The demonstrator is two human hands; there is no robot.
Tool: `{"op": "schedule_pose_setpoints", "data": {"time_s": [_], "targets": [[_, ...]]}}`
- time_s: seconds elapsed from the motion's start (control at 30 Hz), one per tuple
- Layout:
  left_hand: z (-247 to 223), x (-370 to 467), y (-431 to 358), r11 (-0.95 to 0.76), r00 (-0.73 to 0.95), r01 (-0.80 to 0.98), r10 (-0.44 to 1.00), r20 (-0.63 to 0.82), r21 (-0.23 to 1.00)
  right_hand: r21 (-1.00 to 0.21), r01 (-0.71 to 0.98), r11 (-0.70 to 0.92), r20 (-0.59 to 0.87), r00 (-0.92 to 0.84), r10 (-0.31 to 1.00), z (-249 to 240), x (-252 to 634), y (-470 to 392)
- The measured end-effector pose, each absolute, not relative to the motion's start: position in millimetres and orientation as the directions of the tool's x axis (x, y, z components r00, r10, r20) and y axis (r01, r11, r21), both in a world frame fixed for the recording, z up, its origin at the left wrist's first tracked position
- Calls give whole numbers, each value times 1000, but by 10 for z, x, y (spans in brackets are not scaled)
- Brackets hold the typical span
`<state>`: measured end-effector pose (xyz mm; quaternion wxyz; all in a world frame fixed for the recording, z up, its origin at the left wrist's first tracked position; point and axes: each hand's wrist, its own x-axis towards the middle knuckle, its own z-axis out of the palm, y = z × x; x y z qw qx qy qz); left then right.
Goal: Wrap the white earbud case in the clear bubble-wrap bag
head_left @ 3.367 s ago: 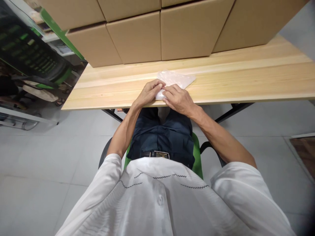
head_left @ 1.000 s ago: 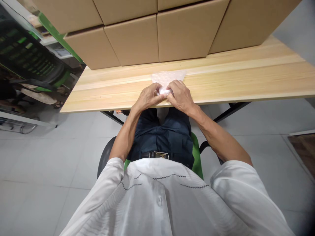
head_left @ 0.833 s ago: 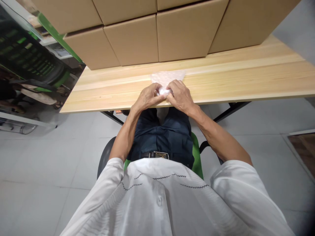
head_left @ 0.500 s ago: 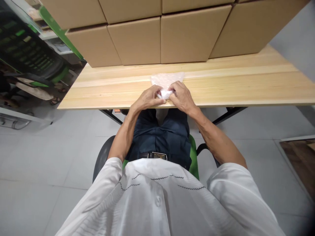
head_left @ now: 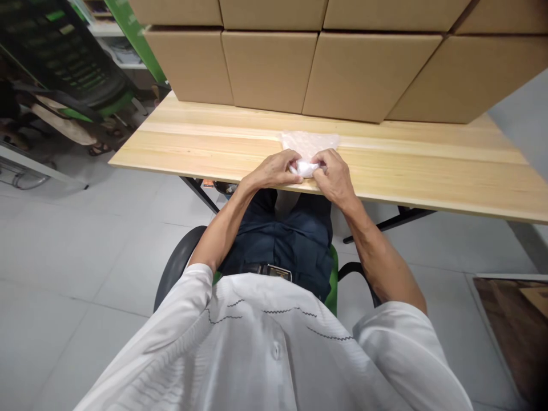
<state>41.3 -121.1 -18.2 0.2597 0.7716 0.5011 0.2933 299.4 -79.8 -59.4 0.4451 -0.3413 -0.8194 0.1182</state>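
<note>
A thin, whitish translucent sheet point(head_left: 309, 142) lies on the wooden table near its front edge. Its near end is bunched into a small white bundle point(head_left: 305, 168) between my two hands. My left hand point(head_left: 280, 169) pinches the bundle from the left, with the thumb low along the table edge. From the right, my right hand point(head_left: 333, 174) grips the other side with curled fingers. What may be wrapped inside cannot be made out.
Cardboard boxes point(head_left: 269, 71) stand stacked along the back of the wooden table point(head_left: 205, 137). A dark chair point(head_left: 81, 63) and a person's sandalled foot point(head_left: 99, 149) are at the far left. A framed brown panel point(head_left: 514, 319) lies at the right.
The camera view has turned, so the table looks tilted and the boxes sit further right. Both hands keep their hold on the white bundle, with little change in the fingers.
</note>
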Motion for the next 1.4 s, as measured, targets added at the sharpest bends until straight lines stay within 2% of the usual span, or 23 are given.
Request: {"op": "schedule_pose_setpoints", "data": {"time_s": [0.4,0.5,0.67,0.77,1.2,1.4], "targets": [[-152,424,-1268,-361,323,610,926,195,706,-493,455,741,648,-376,662,-601,2986,-792],[-180,416,-1257,-389,333,639,917,218,663,-494,443,748,651,-383,656,-600,2990,-782],[-320,365,-1218,-522,399,665,853,337,534,-526,437,729,624,-384,680,-573,2983,-801],[-378,350,-1233,-546,404,662,837,370,514,-562,440,700,595,-372,712,-531,2970,-834],[-275,392,-1214,-588,445,685,805,393,430,-714,412,565,431,-377,820,-372,2974,-737],[-248,438,-1144,-507,398,777,855,332,374,-675,438,594,399,-460,793,-313,3036,-613]]}}
